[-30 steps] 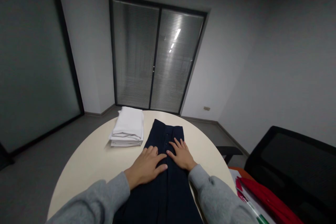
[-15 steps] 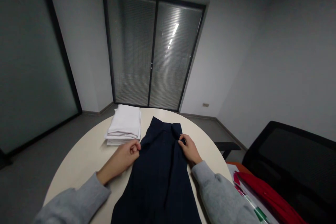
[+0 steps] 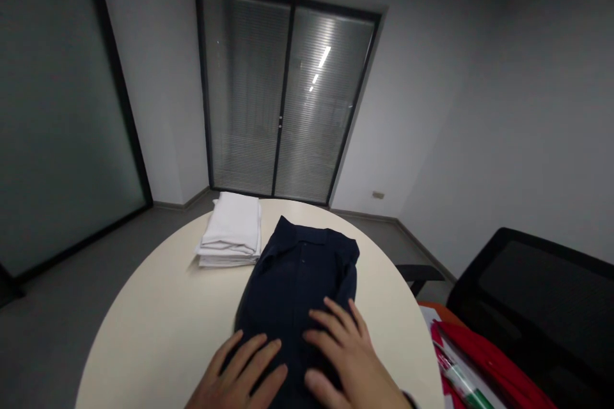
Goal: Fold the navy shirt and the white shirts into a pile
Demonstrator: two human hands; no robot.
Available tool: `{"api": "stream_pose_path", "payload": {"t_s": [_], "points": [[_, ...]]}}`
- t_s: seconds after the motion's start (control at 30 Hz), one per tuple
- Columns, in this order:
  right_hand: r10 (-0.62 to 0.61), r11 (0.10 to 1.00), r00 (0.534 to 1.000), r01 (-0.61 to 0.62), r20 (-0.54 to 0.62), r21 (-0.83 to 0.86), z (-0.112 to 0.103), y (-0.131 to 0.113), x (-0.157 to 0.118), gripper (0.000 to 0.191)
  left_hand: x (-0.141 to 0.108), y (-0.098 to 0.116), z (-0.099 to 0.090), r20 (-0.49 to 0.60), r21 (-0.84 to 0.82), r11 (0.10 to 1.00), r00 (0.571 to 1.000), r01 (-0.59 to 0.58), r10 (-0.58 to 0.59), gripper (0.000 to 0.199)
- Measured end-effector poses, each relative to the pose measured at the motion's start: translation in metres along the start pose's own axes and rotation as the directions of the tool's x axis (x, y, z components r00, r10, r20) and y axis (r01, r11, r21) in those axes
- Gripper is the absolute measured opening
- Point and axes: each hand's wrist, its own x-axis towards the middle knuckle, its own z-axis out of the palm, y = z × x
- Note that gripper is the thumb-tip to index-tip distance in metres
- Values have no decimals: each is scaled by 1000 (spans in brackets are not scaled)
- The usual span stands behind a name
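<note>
A dark navy garment with a collar and a buttoned front, a shirt by its look (image 3: 293, 281), lies lengthwise on the round cream table (image 3: 158, 307). Its collar end points away from me, and the near end is hidden under my hands and past the lower edge of view. My left hand (image 3: 240, 374) rests on the shirt's near left part, fingers spread. On the near right part lies my right hand (image 3: 343, 351), its fingers also stretched out and apart. Neither hand grips the cloth.
A stack of folded white cloth (image 3: 231, 227) sits at the table's far left. To the right stands a black mesh chair (image 3: 532, 294) with red cloth (image 3: 489, 358) and clear plastic packaging (image 3: 463, 383) on its seat. Beyond the table is a glass door (image 3: 249, 96).
Both hands have come back toward me from the shirt's upper sides and opened flat on it. The collar end now looks wider on the right, with the fabric there spread outward.
</note>
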Motion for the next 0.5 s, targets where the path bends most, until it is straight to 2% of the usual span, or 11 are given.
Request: {"api": "stream_pose_path", "payload": {"t_s": [0.07, 0.13, 0.23, 0.3, 0.37, 0.43, 0.47, 0.5], "points": [[-35, 999, 988, 33, 151, 12, 18, -2, -17, 31, -11, -5, 4, 7, 11, 996, 996, 87, -87, 30], [-1, 1000, 977, 2, 212, -6, 23, 1, -28, 26, -24, -8, 3, 22, -72, 972, 975, 223, -222, 28], [32, 999, 962, -21, 270, -45, 5, -3, -39, 29, -37, -9, -8, 89, -280, 851, 895, 444, -438, 13], [22, 999, 971, -11, 237, -48, -17, -11, -45, 27, -45, -13, -18, 134, -377, 711, 794, 594, -592, 5], [30, 999, 988, -24, 154, -44, -36, -17, -53, 23, -56, -19, -27, 144, -443, 541, 653, 714, -743, 16], [56, 997, 996, -52, 76, -52, -49, -17, -63, 20, -71, -26, -33, 156, -519, 384, 526, 764, -836, 24], [67, 996, 997, -65, 40, -58, -53, -15, -67, 20, -79, -29, -35, 176, -557, 317, 482, 767, -858, 27], [79, 995, 997, -78, 8, -60, -54, -12, -72, 21, -87, -31, -35, 212, -589, 260, 457, 765, -864, 29]]}}
